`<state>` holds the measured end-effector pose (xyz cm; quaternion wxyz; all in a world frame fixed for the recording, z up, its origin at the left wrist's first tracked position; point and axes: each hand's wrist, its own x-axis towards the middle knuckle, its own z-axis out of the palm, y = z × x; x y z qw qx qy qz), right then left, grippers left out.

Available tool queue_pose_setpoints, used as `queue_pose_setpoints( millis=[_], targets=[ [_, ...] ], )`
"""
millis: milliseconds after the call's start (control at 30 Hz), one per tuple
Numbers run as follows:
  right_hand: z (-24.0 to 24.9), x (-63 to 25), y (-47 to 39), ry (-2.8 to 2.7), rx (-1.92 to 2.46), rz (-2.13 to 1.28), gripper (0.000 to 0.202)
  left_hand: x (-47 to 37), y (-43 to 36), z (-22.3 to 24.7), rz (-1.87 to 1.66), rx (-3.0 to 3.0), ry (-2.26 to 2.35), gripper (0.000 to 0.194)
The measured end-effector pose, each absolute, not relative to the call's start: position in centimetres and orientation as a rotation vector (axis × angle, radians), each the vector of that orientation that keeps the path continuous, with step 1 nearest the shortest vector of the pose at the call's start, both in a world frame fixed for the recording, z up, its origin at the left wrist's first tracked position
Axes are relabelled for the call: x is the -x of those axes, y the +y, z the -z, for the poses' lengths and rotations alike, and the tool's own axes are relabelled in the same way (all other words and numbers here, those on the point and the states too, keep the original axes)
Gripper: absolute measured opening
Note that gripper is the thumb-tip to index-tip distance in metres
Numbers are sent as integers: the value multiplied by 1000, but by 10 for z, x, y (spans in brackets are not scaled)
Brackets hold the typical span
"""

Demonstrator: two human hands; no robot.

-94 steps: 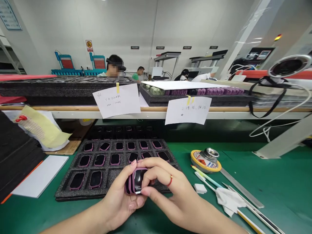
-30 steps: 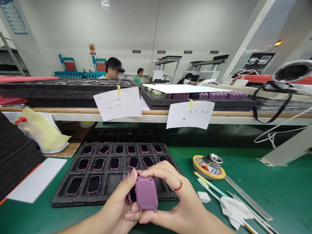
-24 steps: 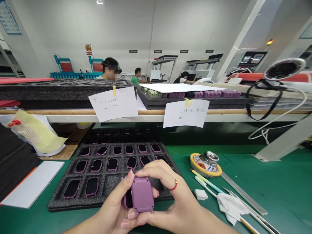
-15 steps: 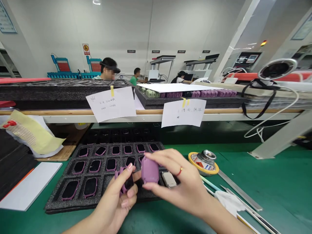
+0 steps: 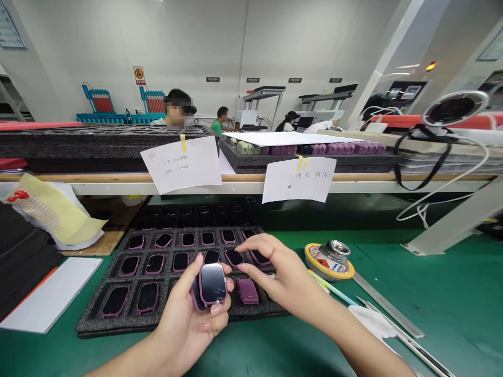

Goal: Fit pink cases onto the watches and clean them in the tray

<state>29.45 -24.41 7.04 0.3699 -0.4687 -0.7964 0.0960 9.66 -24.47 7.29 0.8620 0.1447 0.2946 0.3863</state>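
Two rounded-square watch bodies with purple frames and glossy black screens [image 5: 213,284] sit overlapped in the left hand [image 5: 187,317], lower centre of the frame, gripped between thumb and fingers. The right hand [image 5: 281,269], right of centre, holds nothing visible; its thumb and index finger stand apart over the dark grey foam tray [image 5: 129,323], near a purple case lying back-up [image 5: 248,291]. The bodies look light, stiff and slick-faced, the screens probably easy to scratch; the purple side edges seem the safest hold.
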Motion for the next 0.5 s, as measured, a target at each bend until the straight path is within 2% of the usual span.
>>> queue_pose_setpoints(
  millis=[33, 133, 167, 267, 500],
  targets=[
    [-75, -290, -249, -2011, 1127, -252, 15, -97, -245, -72, -795, -301, 608, 47],
    [-84, -276, -266, -2027, 902, -258, 33, -97, -248, -65, -775, -322, 573, 48],
    [-84, -272, -270, -2052, 867, -252, 33, -97, -249, -64, -774, -322, 562, 47],
    [-82, -264, -276, -2059, 852, -235, 17, -96, -253, -61, -760, -294, 536, 39],
    [-82, -263, -275, -1939, 820, -252, 9, -96, -254, -64, -729, -316, 507, 42]
  ],
)
